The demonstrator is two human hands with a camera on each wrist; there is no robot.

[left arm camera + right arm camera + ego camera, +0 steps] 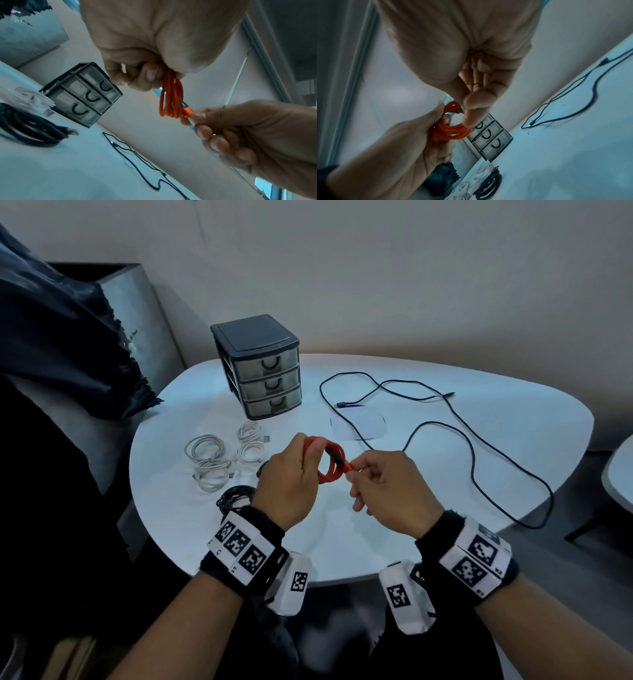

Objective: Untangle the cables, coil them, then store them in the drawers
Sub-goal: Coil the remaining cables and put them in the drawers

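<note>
Head view: the left hand (pixel 287 484) grips a coiled red cable (pixel 329 463) above the white tabletop (pixel 445 474), fingers curled round the loops, while the right hand (pixel 387 491) pinches the cable's plug end just beside it. Beyond the hands stands the closed three-drawer unit (pixel 260 364); left of them lie coiled white cables (pixel 219 460) and a coiled black cable (pixel 236 499). Right of them sprawls a loose black cable (pixel 445 422).

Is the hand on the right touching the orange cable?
Touching. The left wrist view shows the right hand's fingertips pinching the plug end of the coiled orange cable, no gap between them.
</note>
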